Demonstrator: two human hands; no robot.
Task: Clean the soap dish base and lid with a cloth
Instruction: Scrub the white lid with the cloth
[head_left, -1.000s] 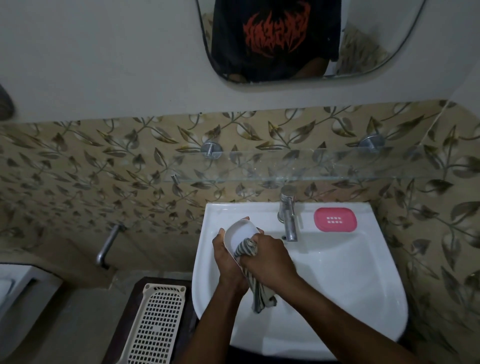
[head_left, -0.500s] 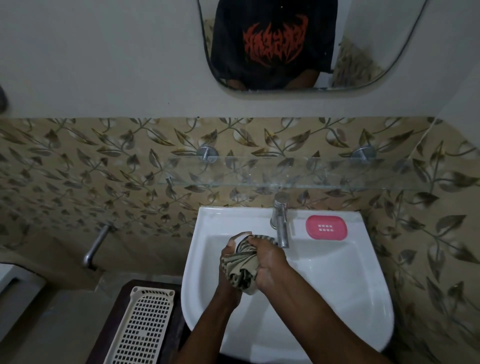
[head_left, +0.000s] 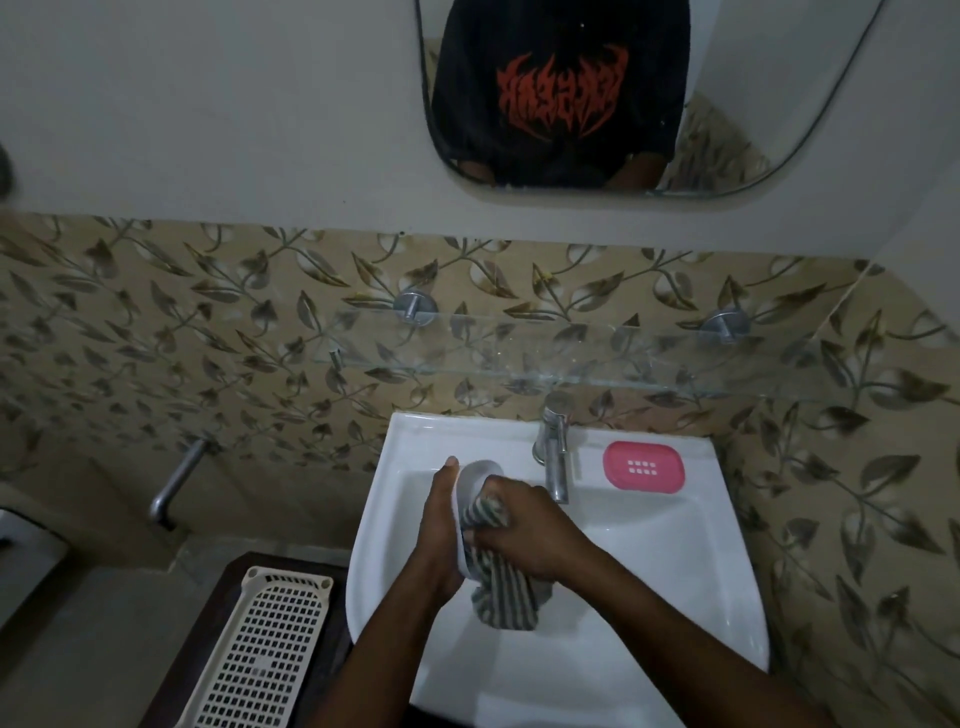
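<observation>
Holding the white lid (head_left: 478, 475) over the sink (head_left: 649, 571), my left hand (head_left: 441, 525) grips its edge; my right hand (head_left: 524, 530), beside it, presses the striped cloth (head_left: 506, 592) inside.

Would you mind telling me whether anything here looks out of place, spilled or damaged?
Nothing stands out. The left hand holds the white lid over the sink while the right hand rubs it with the striped cloth. The pink base lies flat beside the tap. No spill or breakage is visible.
</observation>
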